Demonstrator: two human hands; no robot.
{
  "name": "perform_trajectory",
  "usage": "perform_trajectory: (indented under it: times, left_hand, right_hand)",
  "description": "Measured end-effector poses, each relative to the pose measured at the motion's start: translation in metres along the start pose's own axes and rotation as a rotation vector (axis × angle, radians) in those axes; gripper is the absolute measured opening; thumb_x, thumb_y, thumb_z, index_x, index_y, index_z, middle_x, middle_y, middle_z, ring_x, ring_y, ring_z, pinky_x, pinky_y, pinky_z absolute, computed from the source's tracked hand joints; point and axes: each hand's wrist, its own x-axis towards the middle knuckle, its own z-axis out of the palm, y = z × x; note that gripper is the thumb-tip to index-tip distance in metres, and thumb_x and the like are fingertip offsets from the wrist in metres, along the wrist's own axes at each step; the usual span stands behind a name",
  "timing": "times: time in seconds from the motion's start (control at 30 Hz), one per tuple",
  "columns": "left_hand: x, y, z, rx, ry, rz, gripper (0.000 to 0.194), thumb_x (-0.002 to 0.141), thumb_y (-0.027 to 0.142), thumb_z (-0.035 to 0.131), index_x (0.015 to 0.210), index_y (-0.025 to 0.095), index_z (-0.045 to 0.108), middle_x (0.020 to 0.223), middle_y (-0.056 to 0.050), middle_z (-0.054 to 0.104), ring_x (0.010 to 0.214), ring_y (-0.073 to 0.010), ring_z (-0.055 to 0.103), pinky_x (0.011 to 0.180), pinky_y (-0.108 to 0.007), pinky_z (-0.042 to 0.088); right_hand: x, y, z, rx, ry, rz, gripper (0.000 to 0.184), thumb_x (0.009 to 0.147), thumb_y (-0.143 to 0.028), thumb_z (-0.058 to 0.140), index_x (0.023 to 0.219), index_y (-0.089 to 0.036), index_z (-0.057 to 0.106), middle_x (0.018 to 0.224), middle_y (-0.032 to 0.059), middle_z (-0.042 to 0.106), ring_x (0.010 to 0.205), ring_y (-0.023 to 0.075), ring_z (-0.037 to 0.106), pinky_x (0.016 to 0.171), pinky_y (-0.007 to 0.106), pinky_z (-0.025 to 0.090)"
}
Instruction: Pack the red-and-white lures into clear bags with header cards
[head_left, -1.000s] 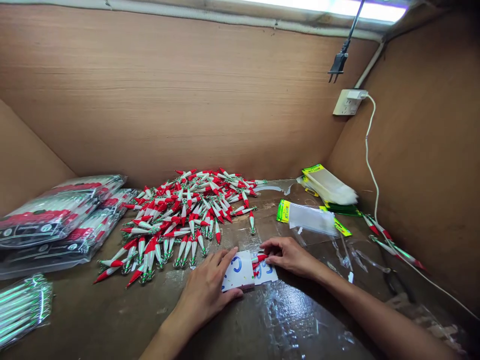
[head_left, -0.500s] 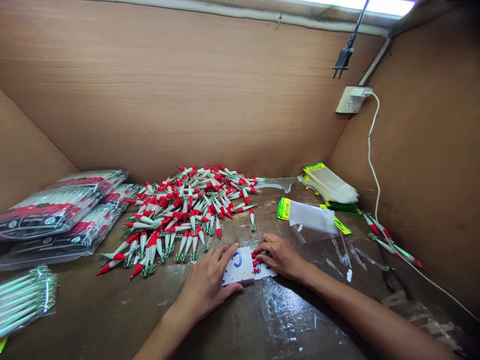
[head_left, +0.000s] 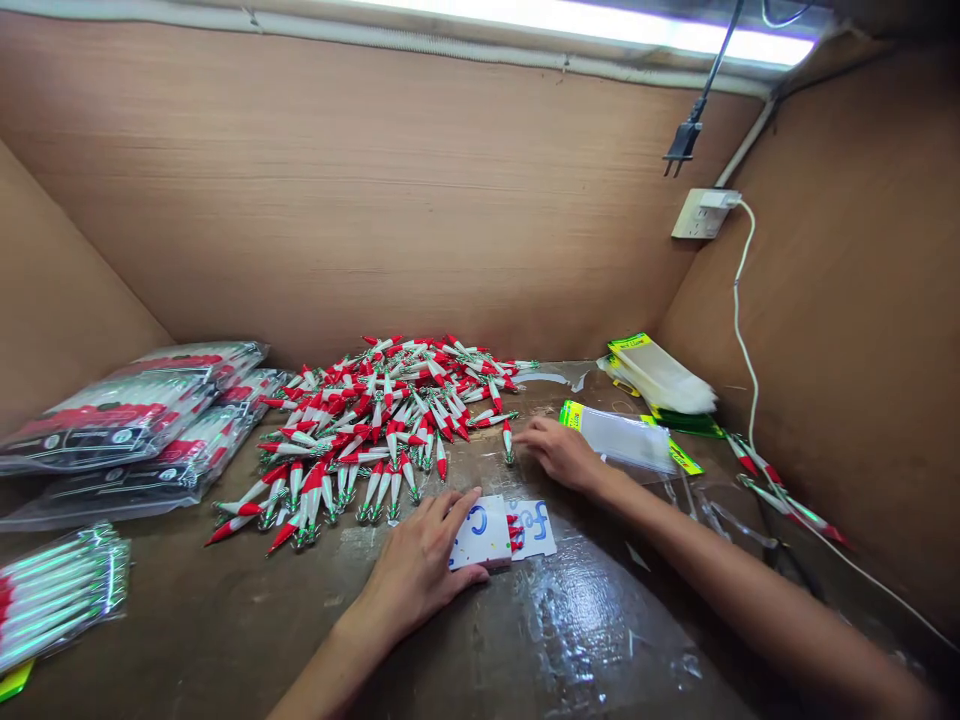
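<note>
My left hand [head_left: 429,548] grips the left end of a white folded card holder [head_left: 480,530] with blue handwriting, thumb at the near edge and fingers over the far one. Red tips of several fishing lures [head_left: 514,532] poke from its right side, over a flap with more blue writing. Above and right of it, my right hand [head_left: 556,450] is stretched out with nothing held. Its fingertips are close to a single red-and-white lure [head_left: 508,441] with green hooks; whether they touch cannot be told. A large heap of such lures [head_left: 390,420] spreads to the left.
Packed lure bags [head_left: 120,410] are stacked at left, with another clear pack [head_left: 64,595] nearer. Clear bags with yellow-green headers [head_left: 626,438] lie right, beside a stack of more bags [head_left: 660,375]. A white cable [head_left: 739,300] hangs from the wall outlet [head_left: 703,214].
My right hand has left the lure tips at the card holder and moved up towards the single lure. My left hand stays on the holder. The view has tilted up slightly.
</note>
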Motion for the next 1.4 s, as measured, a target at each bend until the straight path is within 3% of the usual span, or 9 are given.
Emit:
perform_trajectory:
  times: [0.1, 0.23, 0.37, 0.47, 0.6, 0.73, 0.87, 1.2, 1.4]
  left_hand:
    - [0.0, -0.001, 0.0, -0.003, 0.001, -0.001, 0.087, 0.078, 0.051, 0.076, 0.152, 0.032, 0.034, 0.143, -0.008, 0.052, 0.126, -0.0315, 0.053, 0.103, -0.044, 0.046]
    - [0.0, 0.0, 0.0, -0.011, 0.01, 0.004, 0.087, 0.077, 0.047, 0.078, 0.151, 0.032, 0.036, 0.141, -0.008, 0.052, 0.122, -0.0308, 0.055, 0.102, -0.043, 0.046]
    - [-0.001, 0.0, 0.0, -0.015, 0.014, 0.006, 0.088, 0.075, 0.046, 0.08, 0.151, 0.032, 0.035, 0.141, -0.008, 0.052, 0.121, -0.0308, 0.054, 0.101, -0.044, 0.047]
    - [-0.001, 0.0, 0.0, -0.014, 0.017, 0.001, 0.087, 0.076, 0.046, 0.078, 0.151, 0.033, 0.035, 0.141, -0.008, 0.052, 0.121, -0.0311, 0.054, 0.101, -0.044, 0.047]
    - [0.0, -0.002, 0.001, -0.023, 0.011, 0.012, 0.088, 0.077, 0.047, 0.078, 0.151, 0.033, 0.034, 0.141, -0.008, 0.052, 0.122, -0.0315, 0.054, 0.102, -0.045, 0.047]
    - [0.001, -0.003, 0.002, -0.021, 0.013, 0.02, 0.088, 0.077, 0.049, 0.078, 0.152, 0.034, 0.033, 0.141, -0.007, 0.053, 0.123, -0.0308, 0.054, 0.102, -0.044, 0.047]
    - [0.001, -0.003, 0.002, -0.011, 0.018, 0.022, 0.086, 0.078, 0.05, 0.076, 0.151, 0.033, 0.035, 0.141, -0.008, 0.053, 0.125, -0.0308, 0.053, 0.103, -0.044, 0.046]
    - [0.001, -0.001, -0.001, -0.001, 0.008, 0.022, 0.088, 0.077, 0.048, 0.079, 0.151, 0.031, 0.034, 0.142, -0.008, 0.053, 0.123, -0.0298, 0.054, 0.102, -0.044, 0.047]
    - [0.001, -0.002, 0.0, 0.0, -0.002, 0.015, 0.086, 0.079, 0.051, 0.076, 0.151, 0.03, 0.034, 0.143, -0.008, 0.052, 0.125, -0.0302, 0.053, 0.104, -0.044, 0.046]
  right_hand:
    - [0.035, 0.016, -0.002, -0.181, -0.141, -0.032, 0.041, 0.093, -0.007, 0.052, 0.123, -0.029, 0.067, 0.117, 0.0068, 0.062, 0.097, 0.0201, 0.06, 0.075, 0.026, 0.042]
    - [0.056, 0.021, 0.0, -0.198, -0.174, -0.077, 0.021, 0.094, -0.016, 0.057, 0.108, -0.025, 0.07, 0.11, 0.0066, 0.064, 0.093, 0.0199, 0.059, 0.072, 0.025, 0.041]
    - [0.041, 0.015, -0.006, -0.162, -0.105, -0.066, 0.015, 0.091, -0.019, 0.06, 0.104, -0.019, 0.066, 0.11, 0.0094, 0.065, 0.1, 0.0211, 0.058, 0.081, 0.028, 0.042]
    - [0.017, 0.006, -0.011, -0.093, -0.029, 0.001, 0.018, 0.092, -0.021, 0.058, 0.109, -0.019, 0.063, 0.1, 0.0067, 0.068, 0.089, 0.0185, 0.06, 0.077, 0.028, 0.044]
    - [-0.012, -0.009, -0.011, 0.433, 0.137, 0.262, 0.022, 0.092, -0.034, 0.06, 0.106, -0.018, 0.068, 0.089, 0.003, 0.072, 0.076, 0.0156, 0.063, 0.067, 0.026, 0.046]
    - [-0.03, -0.018, -0.006, 1.042, 0.145, 0.551, 0.039, 0.082, -0.044, 0.073, 0.108, -0.015, 0.072, 0.089, 0.0068, 0.076, 0.071, 0.0146, 0.066, 0.062, 0.025, 0.051]
    - [-0.041, -0.018, 0.0, 1.284, 0.17, 0.689, 0.041, 0.079, -0.051, 0.076, 0.095, -0.013, 0.075, 0.085, 0.0093, 0.076, 0.063, 0.0116, 0.066, 0.055, 0.021, 0.051]
    - [-0.048, -0.019, 0.005, 1.238, 0.13, 0.675, 0.046, 0.085, -0.059, 0.067, 0.084, -0.013, 0.075, 0.078, 0.007, 0.074, 0.058, 0.009, 0.061, 0.052, 0.018, 0.044]
    - [-0.053, 0.003, -0.02, 0.912, -0.059, 0.555, 0.046, 0.083, -0.057, 0.068, 0.082, -0.012, 0.076, 0.071, 0.0053, 0.072, 0.058, 0.0116, 0.057, 0.052, 0.021, 0.039]
